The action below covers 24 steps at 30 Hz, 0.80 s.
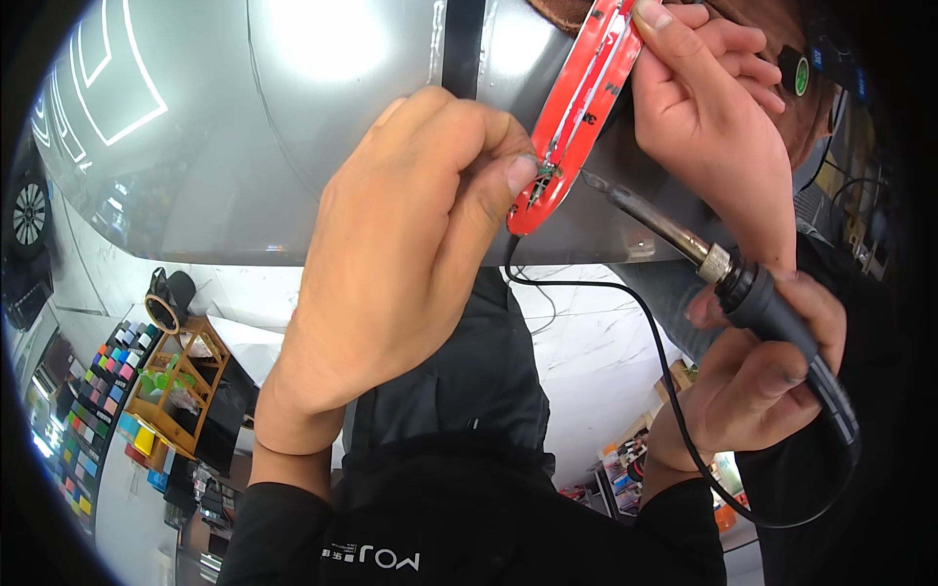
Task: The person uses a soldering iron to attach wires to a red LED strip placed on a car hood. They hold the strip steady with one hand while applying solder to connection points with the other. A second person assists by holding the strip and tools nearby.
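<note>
A long strip with red adhesive backing (586,103) slants across the upper middle, with a small green circuit board (548,170) and fine wires showing near its lower end. My left hand (415,190) is closed in a pinch at that end, thumb and forefinger against the board; what lies between the fingertips is too small to make out. In my right hand (772,366) is a soldering iron (674,232), gripped by its black handle. Its tip points up-left and stops just beside the strip's edge, apart from the board.
Another person's hand (708,107) holds the strip's upper part. Behind it spreads a glossy grey curved panel (342,88). A black cord (640,305) loops from the strip's lower end round to the iron's handle. Lower left stand a wooden rack (181,381) and colour samples (107,381).
</note>
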### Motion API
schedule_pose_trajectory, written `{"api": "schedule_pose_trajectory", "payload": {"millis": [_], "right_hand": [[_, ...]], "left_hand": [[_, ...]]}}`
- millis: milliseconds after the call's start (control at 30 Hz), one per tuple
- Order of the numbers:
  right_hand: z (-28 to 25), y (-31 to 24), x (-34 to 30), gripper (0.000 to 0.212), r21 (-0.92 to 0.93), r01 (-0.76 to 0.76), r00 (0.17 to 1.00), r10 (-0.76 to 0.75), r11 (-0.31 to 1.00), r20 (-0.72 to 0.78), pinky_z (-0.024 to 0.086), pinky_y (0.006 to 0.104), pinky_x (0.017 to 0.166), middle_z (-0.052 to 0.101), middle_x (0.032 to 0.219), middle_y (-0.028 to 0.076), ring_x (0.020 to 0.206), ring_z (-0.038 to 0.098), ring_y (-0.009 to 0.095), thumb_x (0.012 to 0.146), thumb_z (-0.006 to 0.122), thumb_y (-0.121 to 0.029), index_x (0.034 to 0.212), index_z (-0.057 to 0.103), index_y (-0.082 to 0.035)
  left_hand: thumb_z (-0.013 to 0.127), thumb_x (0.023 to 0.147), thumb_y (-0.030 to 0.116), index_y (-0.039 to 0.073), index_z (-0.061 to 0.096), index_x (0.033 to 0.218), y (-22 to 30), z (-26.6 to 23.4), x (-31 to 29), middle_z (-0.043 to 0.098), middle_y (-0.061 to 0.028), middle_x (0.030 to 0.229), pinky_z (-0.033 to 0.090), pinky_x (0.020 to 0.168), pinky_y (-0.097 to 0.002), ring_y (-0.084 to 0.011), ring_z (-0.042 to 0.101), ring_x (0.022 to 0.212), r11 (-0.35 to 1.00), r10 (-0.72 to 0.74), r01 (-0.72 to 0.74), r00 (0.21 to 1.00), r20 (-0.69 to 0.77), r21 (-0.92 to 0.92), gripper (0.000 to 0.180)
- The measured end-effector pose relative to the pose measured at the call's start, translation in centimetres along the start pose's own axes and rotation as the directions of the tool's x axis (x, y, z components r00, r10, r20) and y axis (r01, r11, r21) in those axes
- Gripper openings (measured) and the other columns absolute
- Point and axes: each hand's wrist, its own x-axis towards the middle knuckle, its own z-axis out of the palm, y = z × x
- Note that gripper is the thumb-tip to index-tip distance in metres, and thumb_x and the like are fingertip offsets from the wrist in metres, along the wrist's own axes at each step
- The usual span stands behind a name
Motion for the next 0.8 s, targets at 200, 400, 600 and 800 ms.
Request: {"api": "schedule_pose_trajectory", "payload": {"millis": [200, 400, 600, 800], "right_hand": [[1.0, -0.3, 3.0, 0.06, -0.017, 0.185, 0.977, -0.181, 0.983, 0.115, 0.056, 0.0288, 0.074, 0.069, 0.094, 0.019, 0.073, 0.069, 0.021, 0.118, 0.05, -0.048, 0.125, 0.058, 0.011], [2.4, -0.9, 3.9, 0.043, -0.028, 0.178, 0.982, -0.176, 0.984, 0.063, 0.057, 0.0285, 0.074, 0.071, 0.095, 0.017, 0.076, 0.071, 0.021, 0.115, 0.06, -0.032, 0.115, 0.066, 0.01], [2.6, -0.9, 4.0, 0.038, 0.065, 0.16, 0.98, -0.167, 0.985, 0.104, 0.058, 0.0311, 0.075, 0.072, 0.094, 0.018, 0.076, 0.071, 0.022, 0.114, 0.062, -0.028, 0.113, 0.067, 0.01], [2.3, -0.5, 2.7, 0.037, 0.105, 0.167, 0.98, -0.177, 0.98, 0.087, 0.058, 0.0344, 0.077, 0.072, 0.095, 0.021, 0.078, 0.072, 0.026, 0.114, 0.059, -0.025, 0.121, 0.064, 0.011]], "left_hand": [[0.065, 0.111, 0.01, -0.003, 0.065, 0.107, 0.1, 0.1, -0.1, 0.061, -0.0055, 0.092, 0.047, 0.074, -0.0276, -0.013, 0.056, 0.08, 1.0, 0.006, -0.006, 1.0, -0.005, 0.019, 0.014], [0.064, 0.111, 0.009, -0.003, 0.065, 0.107, 0.3, 0.3, -0.1, 0.061, -0.0055, 0.092, 0.047, 0.073, -0.0278, -0.0125, 0.057, 0.08, 1.0, -0.012, 0.012, 1.0, -0.007, 0.01, 0.013], [0.066, 0.111, 0.01, -0.003, 0.066, 0.108, -0.2, 0.3, -0.4, 0.063, -0.0057, 0.094, 0.049, 0.076, -0.0284, -0.013, 0.058, 0.082, 0.999, 0.032, -0.03, 0.998, -0.05, 0.027, 0.013], [0.067, 0.11, 0.011, -0.003, 0.067, 0.109, -0.9, 0.6, -1.1, 0.065, -0.006, 0.098, 0.051, 0.082, -0.0285, -0.0145, 0.06, 0.087, 0.997, 0.035, -0.04, 0.996, -0.083, -0.061, 0.014]]}}
